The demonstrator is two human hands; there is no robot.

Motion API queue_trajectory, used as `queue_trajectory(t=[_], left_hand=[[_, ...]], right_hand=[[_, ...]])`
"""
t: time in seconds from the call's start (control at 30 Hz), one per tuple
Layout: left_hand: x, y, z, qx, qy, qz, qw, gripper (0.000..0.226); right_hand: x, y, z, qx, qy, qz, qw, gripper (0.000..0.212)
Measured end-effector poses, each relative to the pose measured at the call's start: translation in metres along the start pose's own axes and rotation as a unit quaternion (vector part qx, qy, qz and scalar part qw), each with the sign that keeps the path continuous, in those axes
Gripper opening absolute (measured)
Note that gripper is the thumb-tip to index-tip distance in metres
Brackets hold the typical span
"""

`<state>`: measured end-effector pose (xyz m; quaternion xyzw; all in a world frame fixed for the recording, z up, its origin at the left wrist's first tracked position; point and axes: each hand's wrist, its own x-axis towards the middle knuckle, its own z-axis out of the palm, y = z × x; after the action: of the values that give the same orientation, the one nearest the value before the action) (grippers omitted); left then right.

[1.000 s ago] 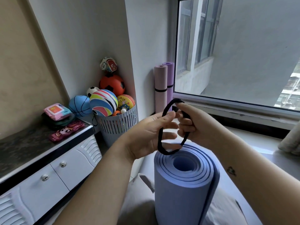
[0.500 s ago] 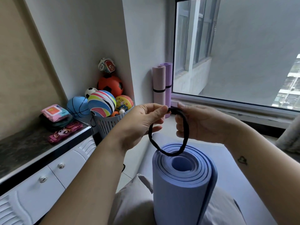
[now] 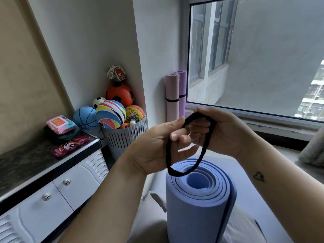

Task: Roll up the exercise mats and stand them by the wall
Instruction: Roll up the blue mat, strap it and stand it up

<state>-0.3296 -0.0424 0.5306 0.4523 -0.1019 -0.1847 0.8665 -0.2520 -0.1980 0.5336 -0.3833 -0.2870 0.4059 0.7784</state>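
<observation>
Both my hands — left hand (image 3: 154, 148), right hand (image 3: 222, 132) — pinch a black elastic loop (image 3: 185, 149) just above the rolled, foamy blue mat (image 3: 198, 207).

You won't find legible text here — the pink packet (image 3: 58, 124) and printed ball (image 3: 135, 114) carry markings too blurred to read.

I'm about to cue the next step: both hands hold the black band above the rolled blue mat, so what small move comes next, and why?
Probably spread the black band wider and lower it over the blue mat. Both hands, left and right, hold it just above the unbound roll.
</observation>
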Motion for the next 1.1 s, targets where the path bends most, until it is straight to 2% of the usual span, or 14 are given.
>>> queue_trajectory(t=[0.03, 0.1, 0.17, 0.23, 0.3, 0.37, 0.53, 0.63, 0.73, 0.77, 0.87, 0.9, 1.03, 1.1], left_hand=[[0.0, -0.002, 0.0, -0.028, -0.018, -0.007, 0.999, 0.019], [0.001, -0.005, -0.002, -0.069, -0.065, -0.013, 0.995, 0.025], [0.001, -0.01, -0.005, -0.086, -0.091, 0.014, 0.992, 0.026], [0.0, -0.012, -0.006, -0.084, -0.074, 0.041, 0.993, 0.03], [-0.004, -0.013, -0.007, -0.087, -0.044, 0.054, 0.994, 0.045], [-0.007, -0.013, -0.013, -0.102, -0.008, 0.063, 0.993, 0.048], [-0.022, -0.012, -0.018, -0.08, 0.005, 0.087, 0.993, 0.029], [-0.03, -0.014, -0.021, -0.081, 0.002, 0.102, 0.991, 0.024], [-0.03, -0.013, -0.023, -0.134, 0.041, 0.135, 0.981, 0.021], [-0.029, -0.011, -0.024, -0.157, 0.068, 0.15, 0.974, 0.02], [-0.024, -0.005, -0.026, -0.211, 0.165, 0.194, 0.944, 0.02], [-0.022, -0.005, -0.026, -0.226, 0.18, 0.203, 0.935, 0.02], [-0.013, -0.01, -0.03, -0.235, 0.169, 0.218, 0.932, 0.016], [-0.01, -0.011, -0.031, -0.221, 0.166, 0.213, 0.937, 0.016]], right_hand=[[0.0, 0.001, -0.001, 0.003, -0.012, 0.005, 1.0, 0.033], [0.0, 0.004, -0.004, -0.012, -0.019, 0.009, 1.0, 0.039], [-0.001, 0.006, -0.004, -0.024, 0.005, 0.008, 1.0, 0.052], [-0.003, 0.008, -0.006, -0.025, 0.031, -0.001, 0.999, 0.06], [-0.004, 0.009, -0.009, -0.025, 0.038, -0.007, 0.999, 0.051], [-0.005, 0.01, -0.012, -0.018, 0.058, -0.005, 0.998, 0.05], [-0.008, 0.011, -0.022, 0.002, 0.144, -0.014, 0.989, 0.059], [-0.009, 0.012, -0.023, 0.001, 0.164, -0.013, 0.986, 0.055], [-0.013, 0.014, -0.028, 0.009, 0.192, -0.021, 0.981, 0.056], [-0.016, 0.014, -0.03, 0.014, 0.175, -0.019, 0.984, 0.054], [-0.022, 0.017, -0.034, -0.005, 0.047, 0.0, 0.999, 0.037], [-0.022, 0.018, -0.035, 0.007, 0.036, -0.011, 0.999, 0.031], [-0.018, 0.021, -0.031, 0.106, 0.108, -0.104, 0.983, 0.017], [-0.015, 0.021, -0.031, 0.085, 0.123, -0.106, 0.983, 0.023]])
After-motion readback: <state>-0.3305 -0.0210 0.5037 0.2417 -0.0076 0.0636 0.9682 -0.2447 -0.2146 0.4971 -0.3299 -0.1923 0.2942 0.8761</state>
